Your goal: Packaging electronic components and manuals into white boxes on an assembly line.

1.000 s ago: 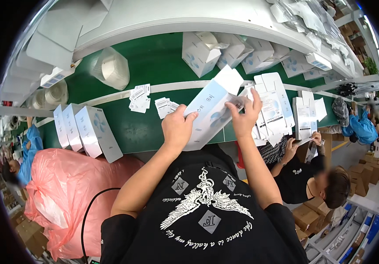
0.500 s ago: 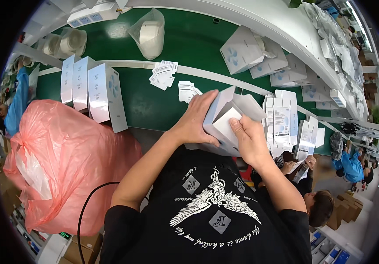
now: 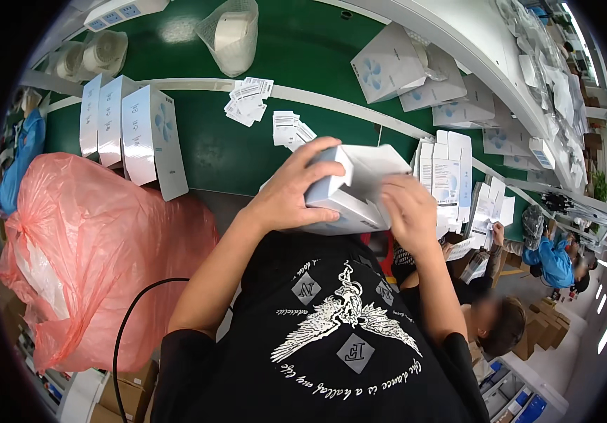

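A white and pale-blue carton (image 3: 342, 210) is held on its side in front of my waist, at the green table's near edge. My left hand (image 3: 298, 185) is closed round its left end, with fingers over the top and the thumb below. Flaps stand up at the carton's upper side, and its grey inside shows in part. My right hand (image 3: 412, 210) is at the carton's right end, close to the flaps. Its fingers are bent and smeared by motion, so whether they grip a flap cannot be made out.
Upright cartons (image 3: 150, 141) stand at the left above a pink plastic bag (image 3: 106, 261). Small printed slips (image 3: 248, 101) lie mid-table. Flattened cartons (image 3: 450, 180) are stacked at right, near a seated co-worker (image 3: 497, 324). More cartons (image 3: 388, 63) stand behind a white rail.
My right hand has moved from pressing a white flap at the carton's opening to its right end. The carton is tipped differently, and more of its inside shows. The view has shifted slightly.
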Demonstrator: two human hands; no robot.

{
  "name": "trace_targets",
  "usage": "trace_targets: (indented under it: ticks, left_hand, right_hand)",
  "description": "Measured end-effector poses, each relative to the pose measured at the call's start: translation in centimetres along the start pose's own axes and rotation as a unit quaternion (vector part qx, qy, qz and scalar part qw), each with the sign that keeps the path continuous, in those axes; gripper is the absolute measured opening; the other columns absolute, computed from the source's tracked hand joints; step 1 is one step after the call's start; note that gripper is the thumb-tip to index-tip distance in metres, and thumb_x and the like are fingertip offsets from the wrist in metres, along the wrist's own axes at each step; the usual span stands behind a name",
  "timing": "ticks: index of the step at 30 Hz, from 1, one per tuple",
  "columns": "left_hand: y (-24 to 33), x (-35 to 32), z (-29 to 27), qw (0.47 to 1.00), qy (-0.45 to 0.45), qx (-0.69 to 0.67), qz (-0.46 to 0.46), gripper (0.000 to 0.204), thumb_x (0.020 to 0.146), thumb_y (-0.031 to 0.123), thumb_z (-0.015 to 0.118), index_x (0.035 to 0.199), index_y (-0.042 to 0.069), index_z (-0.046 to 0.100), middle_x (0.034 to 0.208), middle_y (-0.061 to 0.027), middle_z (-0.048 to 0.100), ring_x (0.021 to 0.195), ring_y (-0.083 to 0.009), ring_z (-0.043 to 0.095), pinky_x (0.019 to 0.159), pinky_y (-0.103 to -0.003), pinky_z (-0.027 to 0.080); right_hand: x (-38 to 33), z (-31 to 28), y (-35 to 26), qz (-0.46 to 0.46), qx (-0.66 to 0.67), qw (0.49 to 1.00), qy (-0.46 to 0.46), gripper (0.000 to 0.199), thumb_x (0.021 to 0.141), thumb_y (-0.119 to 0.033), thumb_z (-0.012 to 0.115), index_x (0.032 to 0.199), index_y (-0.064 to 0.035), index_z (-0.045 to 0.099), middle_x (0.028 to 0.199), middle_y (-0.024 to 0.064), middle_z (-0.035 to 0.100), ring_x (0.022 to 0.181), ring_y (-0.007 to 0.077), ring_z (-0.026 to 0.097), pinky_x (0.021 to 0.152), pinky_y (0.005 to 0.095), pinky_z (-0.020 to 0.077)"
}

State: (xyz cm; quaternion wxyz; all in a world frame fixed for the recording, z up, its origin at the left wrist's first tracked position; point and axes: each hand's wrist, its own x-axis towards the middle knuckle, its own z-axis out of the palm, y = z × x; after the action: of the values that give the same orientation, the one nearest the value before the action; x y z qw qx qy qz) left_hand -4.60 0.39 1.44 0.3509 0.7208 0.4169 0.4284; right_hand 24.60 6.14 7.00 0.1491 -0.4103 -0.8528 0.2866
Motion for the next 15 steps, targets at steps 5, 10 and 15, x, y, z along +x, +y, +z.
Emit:
trace_targets:
  ticks: [5, 10, 15]
  left_hand:
    - [0.1, 1.4, 0.8, 0.996, 0.040, -0.064, -0.037, 0.072, 0.069, 0.034, 0.097, 0.126, 0.015, 0.057, 0.161, -0.0177, 0.045, 0.141, -0.0412, 0.050, 0.114, -0.048, 0.046]
    - [0.0, 4.7, 3.2, 0.997, 0.025, -0.012, -0.076, 0.070, 0.070, 0.036, 0.098, 0.121, 0.013, 0.055, 0.159, -0.0184, 0.048, 0.138, -0.0417, 0.053, 0.112, -0.046, 0.047]
    - [0.2, 6.8, 5.9, 0.991, 0.037, -0.003, -0.128, 0.071, 0.071, 0.036, 0.099, 0.122, 0.012, 0.056, 0.156, -0.0176, 0.051, 0.135, -0.0404, 0.056, 0.112, -0.044, 0.047]
  right_hand:
    - [-0.5, 3.1, 4.8, 0.294, 0.703, 0.625, 0.170, 0.043, 0.104, -0.021, 0.071, 0.141, -0.0002, 0.065, 0.122, 0.0163, 0.073, 0.108, 0.0326, 0.072, 0.106, 0.0456, 0.0543]
    - [0.8, 5.7, 6.5, 0.288, 0.638, 0.711, 0.069, 0.034, 0.100, -0.007, 0.072, 0.132, 0.0000, 0.066, 0.125, 0.0123, 0.073, 0.111, 0.0226, 0.070, 0.098, 0.0350, 0.0553]
    - [0.4, 6.1, 12.6, 0.255, 0.564, 0.785, -0.011, 0.040, 0.089, -0.014, 0.088, 0.123, -0.0035, 0.068, 0.121, 0.0110, 0.074, 0.099, 0.0168, 0.068, 0.090, 0.0295, 0.0533]
